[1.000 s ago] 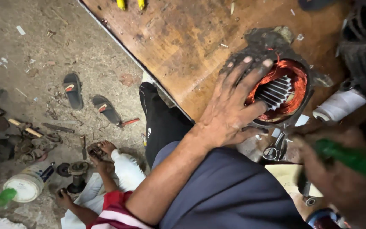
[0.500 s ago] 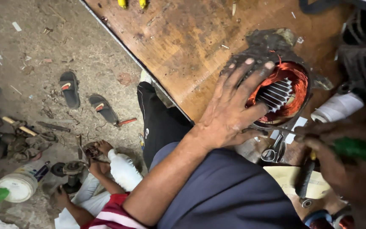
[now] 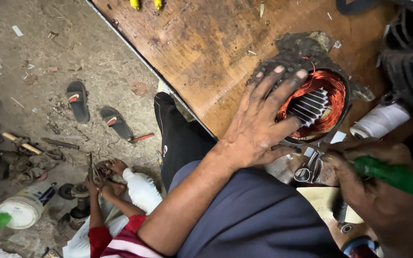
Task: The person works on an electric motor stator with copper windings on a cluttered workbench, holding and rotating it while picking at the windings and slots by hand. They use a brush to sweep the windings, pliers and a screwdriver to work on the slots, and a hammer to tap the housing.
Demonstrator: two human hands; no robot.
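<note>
My left hand lies flat, fingers spread, on the rim of a dirty motor stator with copper-red windings and a ribbed metal core, which rests on the wooden table. My right hand at the lower right grips a green-handled tool; its tip is hidden near the stator's lower edge. A pair of scissors lies between my two hands.
A white thread spool lies right of the stator, beside a black motor housing. Below the table another person's hands work on a small part on the dirt floor, near two sandals, a white tub and scattered tools.
My view has shifted slightly; my right hand with the green tool has moved in closer to the stator's lower edge. My left hand stays on the stator.
</note>
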